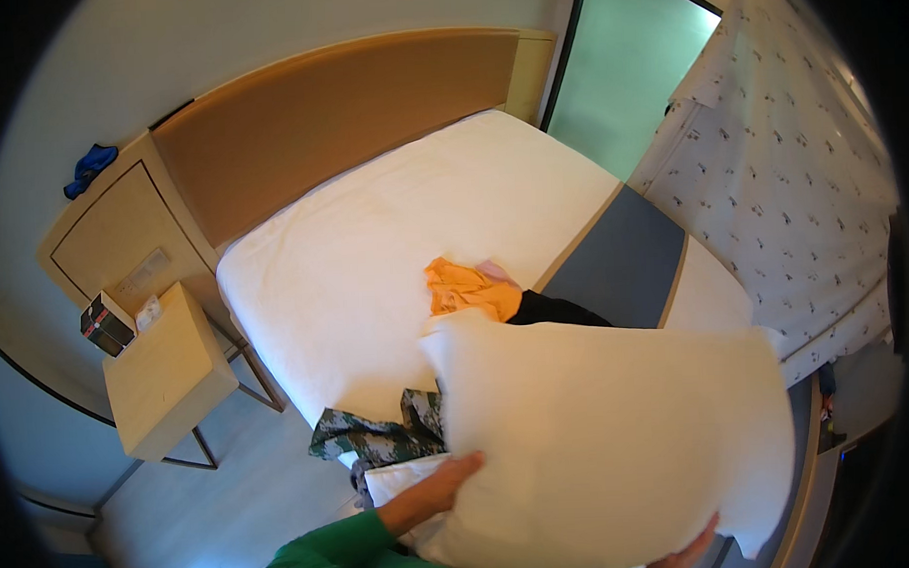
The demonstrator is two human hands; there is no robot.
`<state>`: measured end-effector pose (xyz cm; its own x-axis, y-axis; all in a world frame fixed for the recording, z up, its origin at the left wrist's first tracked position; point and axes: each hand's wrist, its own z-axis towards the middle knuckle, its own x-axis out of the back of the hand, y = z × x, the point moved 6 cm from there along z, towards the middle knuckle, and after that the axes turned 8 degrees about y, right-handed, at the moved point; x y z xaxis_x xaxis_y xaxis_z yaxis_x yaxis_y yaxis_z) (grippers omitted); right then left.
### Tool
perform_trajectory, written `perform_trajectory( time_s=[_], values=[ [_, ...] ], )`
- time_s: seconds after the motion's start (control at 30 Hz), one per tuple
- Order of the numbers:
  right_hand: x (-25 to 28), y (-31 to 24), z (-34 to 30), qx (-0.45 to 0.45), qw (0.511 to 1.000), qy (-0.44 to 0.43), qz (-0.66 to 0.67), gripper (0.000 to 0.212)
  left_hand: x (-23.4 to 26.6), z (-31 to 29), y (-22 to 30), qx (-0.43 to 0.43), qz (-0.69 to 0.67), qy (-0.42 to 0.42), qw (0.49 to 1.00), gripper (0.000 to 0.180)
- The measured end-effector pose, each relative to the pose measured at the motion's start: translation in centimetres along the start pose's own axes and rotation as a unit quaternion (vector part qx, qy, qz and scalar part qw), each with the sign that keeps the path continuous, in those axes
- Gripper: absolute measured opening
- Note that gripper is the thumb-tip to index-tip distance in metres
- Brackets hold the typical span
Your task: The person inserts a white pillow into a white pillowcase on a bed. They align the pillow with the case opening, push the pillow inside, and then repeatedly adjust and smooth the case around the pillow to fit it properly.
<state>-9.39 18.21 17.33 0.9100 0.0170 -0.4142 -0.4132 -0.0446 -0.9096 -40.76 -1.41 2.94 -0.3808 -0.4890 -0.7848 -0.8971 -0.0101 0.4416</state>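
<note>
A large white pillow is held up in front of me, over the near part of the bed. My left hand grips its left side, with the other fingers partly hidden by the cloth. At the lower right edge, my right hand holds the pillow from below and is only partly in view. Camouflage-patterned clothing lies on the bed just left of the pillow. Beyond the pillow's top edge are an orange garment and a black garment.
The bed has a white sheet, a grey-blue runner and a brown headboard. At left stands a bedside table bearing a dark box. A blue cloth hangs above. Patterned white fabric hangs at right.
</note>
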Motion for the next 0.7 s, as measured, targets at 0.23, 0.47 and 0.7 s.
perform_trajectory(
  time_s=[0.23, 0.47, 0.7],
  values=[
    [-22.7, 14.1, 0.7, -0.161, 0.979, -0.122, 0.030, 0.044, 13.2, -10.6, 15.6, -0.184, -0.012, 0.262, 0.947, 0.077],
    [-47.9, 20.6, 3.0, -0.248, 0.932, -0.244, 0.100, 0.044, 13.3, -12.0, 31.6, -0.391, 0.101, 0.263, 0.876, 0.074],
    [-68.6, 26.5, 16.3, -0.187, 0.944, -0.267, 0.048, 0.035, 16.0, 1.7, 53.7, -0.454, -0.034, 0.210, 0.865, 0.075]
  ],
)
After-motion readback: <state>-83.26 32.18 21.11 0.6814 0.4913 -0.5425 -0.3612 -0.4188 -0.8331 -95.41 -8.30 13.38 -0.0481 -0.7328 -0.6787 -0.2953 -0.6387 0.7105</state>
